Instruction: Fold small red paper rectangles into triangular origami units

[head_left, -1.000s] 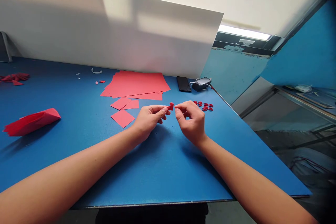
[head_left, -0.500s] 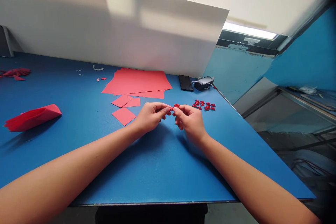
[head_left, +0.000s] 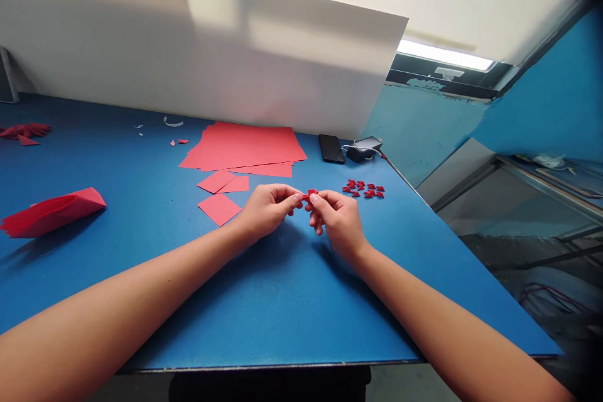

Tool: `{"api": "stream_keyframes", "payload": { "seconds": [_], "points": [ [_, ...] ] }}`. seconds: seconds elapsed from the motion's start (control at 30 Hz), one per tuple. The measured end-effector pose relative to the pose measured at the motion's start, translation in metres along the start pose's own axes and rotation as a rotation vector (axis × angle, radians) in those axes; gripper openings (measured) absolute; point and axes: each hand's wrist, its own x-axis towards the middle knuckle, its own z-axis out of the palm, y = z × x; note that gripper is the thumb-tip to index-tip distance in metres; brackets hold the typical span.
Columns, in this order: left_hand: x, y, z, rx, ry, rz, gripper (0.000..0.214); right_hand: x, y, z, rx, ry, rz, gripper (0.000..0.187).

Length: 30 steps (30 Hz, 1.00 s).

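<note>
My left hand (head_left: pixel 269 207) and my right hand (head_left: pixel 336 220) meet over the blue table (head_left: pixel 264 301), fingertips pinched together on one small folded red paper piece (head_left: pixel 309 193). Most of that piece is hidden by my fingers. Just right of my hands lies a cluster of several small folded red paper triangles (head_left: pixel 363 189). Left of my hands lie three small red paper squares (head_left: pixel 219 208), and behind them a stack of large red paper sheets (head_left: pixel 245 147).
A white board (head_left: pixel 202 56) leans upright along the table's back edge. A black phone (head_left: pixel 330 148) and a grey charger with cable (head_left: pixel 362 148) lie at the back right. A large folded red paper shape (head_left: pixel 51 212) sits at the left, with red scraps (head_left: pixel 23 132) further back.
My right hand has moved left to meet my left hand, and both now pinch the red piece that only the left hand held a second ago.
</note>
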Motion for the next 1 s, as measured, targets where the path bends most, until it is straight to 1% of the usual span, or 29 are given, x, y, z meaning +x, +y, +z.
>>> {"api": "stream_keyframes", "payload": {
  "seconds": [0.13,0.27,0.33,0.4,0.57,0.73,1.0],
  "points": [
    [0.0009,-0.0008,-0.001,0.135,0.006,0.072,0.027,-0.0006,0.0006,-0.0002,0.037,-0.03,0.009,0.03],
    [0.0009,-0.0024,-0.0008,0.254,0.022,0.179,0.023,-0.0015,-0.0016,0.0012,-0.01,-0.038,0.029,0.026],
    [0.0005,-0.0038,-0.0001,0.289,0.035,0.221,0.023,-0.0016,-0.0024,0.0021,-0.019,-0.033,0.032,0.025],
    [-0.0001,-0.0053,0.0007,0.28,0.036,0.235,0.022,-0.0016,-0.0031,0.0027,-0.014,-0.027,0.034,0.025],
    [-0.0008,-0.006,0.0007,0.118,0.01,0.151,0.023,-0.0015,-0.006,0.0027,-0.004,-0.02,0.036,0.023],
    [0.001,-0.0012,-0.0048,-0.035,-0.036,0.019,0.024,-0.001,-0.0084,0.003,0.079,-0.094,0.061,0.027],
    [0.0042,-0.0051,-0.005,-0.086,-0.09,0.022,0.026,0.0002,-0.0051,0.0045,0.062,-0.081,0.048,0.027]
  ]
}}
